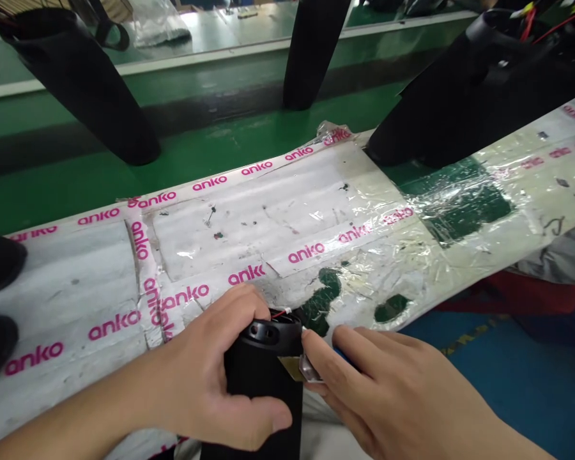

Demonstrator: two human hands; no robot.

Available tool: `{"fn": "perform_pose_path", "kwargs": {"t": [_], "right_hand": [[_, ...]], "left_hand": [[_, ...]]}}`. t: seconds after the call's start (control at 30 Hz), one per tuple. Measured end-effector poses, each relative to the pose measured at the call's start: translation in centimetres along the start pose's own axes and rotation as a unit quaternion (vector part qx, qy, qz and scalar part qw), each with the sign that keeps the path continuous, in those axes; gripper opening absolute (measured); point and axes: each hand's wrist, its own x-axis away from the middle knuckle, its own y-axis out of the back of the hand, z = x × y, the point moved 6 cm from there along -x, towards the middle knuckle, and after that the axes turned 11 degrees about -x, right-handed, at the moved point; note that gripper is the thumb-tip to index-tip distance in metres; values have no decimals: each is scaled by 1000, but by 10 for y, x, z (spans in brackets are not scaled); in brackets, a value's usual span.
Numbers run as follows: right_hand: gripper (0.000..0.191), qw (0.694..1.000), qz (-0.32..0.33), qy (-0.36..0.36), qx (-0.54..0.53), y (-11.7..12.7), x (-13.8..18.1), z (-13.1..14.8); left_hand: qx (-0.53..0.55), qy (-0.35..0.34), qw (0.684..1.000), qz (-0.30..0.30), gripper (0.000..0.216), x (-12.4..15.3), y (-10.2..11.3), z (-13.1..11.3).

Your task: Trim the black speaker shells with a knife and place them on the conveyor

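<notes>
My left hand is wrapped around a black tube-shaped housing near the bottom middle. A thin red wire and a small white connector show at its open top, and a dark oval opening sits on its upper collar. In my right hand is a utility knife, its metal nose and a bit of blue handle visible between the fingers. The blade points left and lies across the housing's side just below the collar. Whether it presses into the surface, I cannot tell.
White sheeting taped with pink "anko" tape covers the bench, worn through to green in spots. Similar black housings stand at the back left, back middle and right. A clear plastic bag lies on the shelf behind.
</notes>
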Motion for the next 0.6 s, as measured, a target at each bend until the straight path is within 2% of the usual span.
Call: {"fn": "perform_pose_path", "kwargs": {"t": [0.4, 0.6], "right_hand": [[32, 1000, -4, -11, -29, -3, -3, -4], [40, 1000, 3, -13, -13, -1, -3, -3]], "left_hand": [[1, -13, 1000, 3, 49, -1, 1, 0], [7, -14, 1000, 1, 46, -1, 1, 1]]}}
